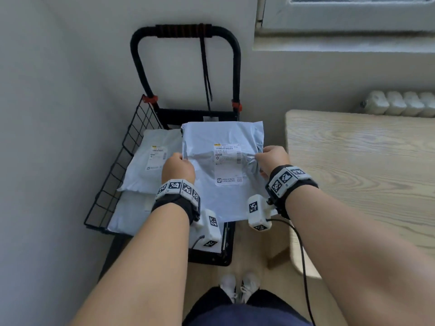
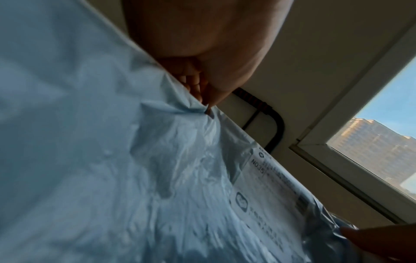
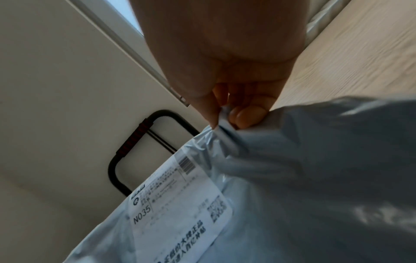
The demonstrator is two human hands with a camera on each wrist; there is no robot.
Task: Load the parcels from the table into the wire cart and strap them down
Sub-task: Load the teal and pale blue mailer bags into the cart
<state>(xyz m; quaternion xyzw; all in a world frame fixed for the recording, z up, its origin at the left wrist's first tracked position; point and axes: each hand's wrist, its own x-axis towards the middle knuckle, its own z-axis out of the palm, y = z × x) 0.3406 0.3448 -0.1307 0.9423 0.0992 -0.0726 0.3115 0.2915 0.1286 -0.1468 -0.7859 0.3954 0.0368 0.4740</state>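
1. Head view: grey parcel (image 1: 221,170) held label-up above the wire cart (image 1: 113,165), pinched at its side edges by left hand (image 1: 178,167) and right hand (image 1: 274,158); another parcel (image 1: 150,161) lying in the cart, strap (image 1: 206,67) hanging from the handle (image 1: 183,31); wooden table (image 1: 362,165) to the right.
2. Left wrist view: fingers (image 2: 198,85) curled, pinching the bag's crumpled edge (label reads N035).
3. Right wrist view: thumb and fingers (image 3: 246,115) gripping a bunched fold of the same bag.

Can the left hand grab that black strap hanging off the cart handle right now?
Probably not yet: the left hand is busy pinching the big parcel, and the strap hangs beyond it.
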